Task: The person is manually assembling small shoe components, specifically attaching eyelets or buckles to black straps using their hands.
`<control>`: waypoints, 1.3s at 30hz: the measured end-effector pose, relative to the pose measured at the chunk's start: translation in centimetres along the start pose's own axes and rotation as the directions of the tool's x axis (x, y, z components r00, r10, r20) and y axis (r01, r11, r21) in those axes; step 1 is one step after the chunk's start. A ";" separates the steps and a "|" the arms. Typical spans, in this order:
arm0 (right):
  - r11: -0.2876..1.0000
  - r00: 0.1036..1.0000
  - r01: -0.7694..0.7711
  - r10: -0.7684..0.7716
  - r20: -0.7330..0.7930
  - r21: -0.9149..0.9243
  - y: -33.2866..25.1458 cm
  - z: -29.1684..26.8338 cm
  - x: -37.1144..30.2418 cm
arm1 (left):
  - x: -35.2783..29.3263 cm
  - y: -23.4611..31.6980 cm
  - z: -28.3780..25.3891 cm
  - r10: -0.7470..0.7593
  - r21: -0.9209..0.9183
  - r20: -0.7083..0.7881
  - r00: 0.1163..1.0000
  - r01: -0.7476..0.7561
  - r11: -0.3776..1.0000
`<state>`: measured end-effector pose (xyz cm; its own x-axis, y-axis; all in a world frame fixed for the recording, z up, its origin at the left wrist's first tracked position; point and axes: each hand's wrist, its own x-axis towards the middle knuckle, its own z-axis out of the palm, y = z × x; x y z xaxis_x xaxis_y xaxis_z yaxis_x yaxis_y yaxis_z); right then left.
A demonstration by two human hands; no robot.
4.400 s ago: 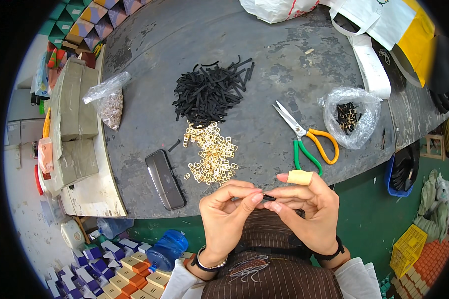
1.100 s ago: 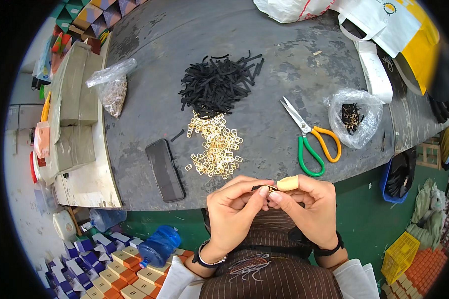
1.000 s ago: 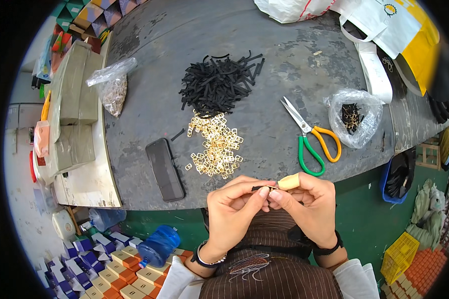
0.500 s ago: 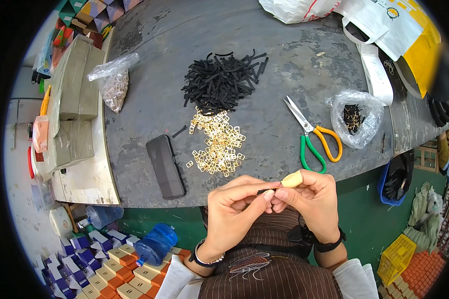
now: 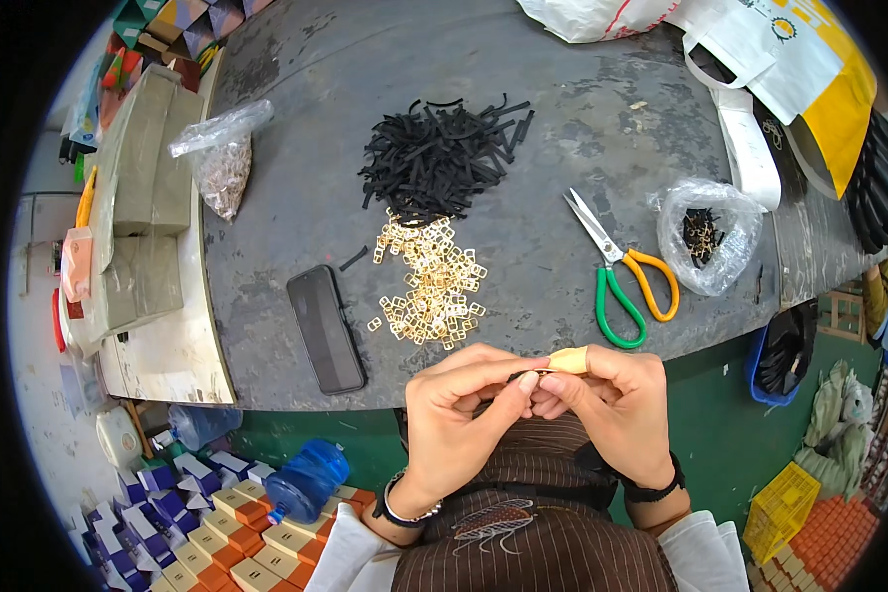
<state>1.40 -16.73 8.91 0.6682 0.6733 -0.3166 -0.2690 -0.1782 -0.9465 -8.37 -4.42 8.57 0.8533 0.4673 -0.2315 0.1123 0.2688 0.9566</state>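
Note:
My left hand [image 5: 454, 419] and my right hand [image 5: 624, 414] meet at the table's front edge, fingertips pinched together. Between them is a short black strip [image 5: 525, 375], mostly covered by the fingers; a thin gold glint shows beside it, too small to make out. A yellow cover [image 5: 568, 362] wraps my right index fingertip. Beyond the hands lies a pile of small gold buckles [image 5: 429, 286], touching a heap of black strips [image 5: 439, 163]. Scissors [image 5: 610, 255] with one green and one orange handle rest to the right, blades apart.
A black phone [image 5: 327, 331] lies left of the buckles, near a single loose strip [image 5: 353, 259]. Plastic bags of small parts sit at left [image 5: 225, 173] and right [image 5: 710, 242]. A grey-green box [image 5: 148, 207] stands far left; shopping bags [image 5: 770, 69] crowd the far right.
My right index finger has shifted slightly down and left over the strip, its yellow cover now lying flatter. The things on the table have not been moved.

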 end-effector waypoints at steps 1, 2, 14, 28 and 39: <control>0.999 1.000 0.019 -0.019 -0.002 -0.041 -0.1 0.0 0.0 | 0.0 0.1 -0.1 -0.002 0.004 0.003 1.000 0.002 1.000; 0.998 0.999 0.033 -0.033 -0.003 -0.046 -0.1 0.1 0.0 | 0.1 0.2 -0.2 -0.003 0.007 0.007 1.000 0.003 1.000; 0.998 0.999 0.036 -0.036 -0.003 0.044 -0.3 0.2 -0.2 | 0.3 0.0 0.2 -0.022 -0.093 -0.077 0.997 0.014 0.996; 0.998 0.999 0.049 -0.049 -0.015 0.031 -0.7 0.2 -0.3 | 0.0 1.2 -0.5 -0.083 -0.087 -0.093 0.992 0.075 0.993; 0.996 0.992 0.083 -0.086 -0.097 -0.041 -0.2 0.6 -0.8 | -0.2 1.5 -0.5 -0.136 -0.145 -0.083 0.987 0.123 0.982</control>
<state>0.49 -16.83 9.37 0.7533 0.6130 -0.2383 -0.1844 -0.1510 -0.9712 -8.66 -3.68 9.97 0.7845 0.4949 -0.3737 0.1418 0.4434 0.8850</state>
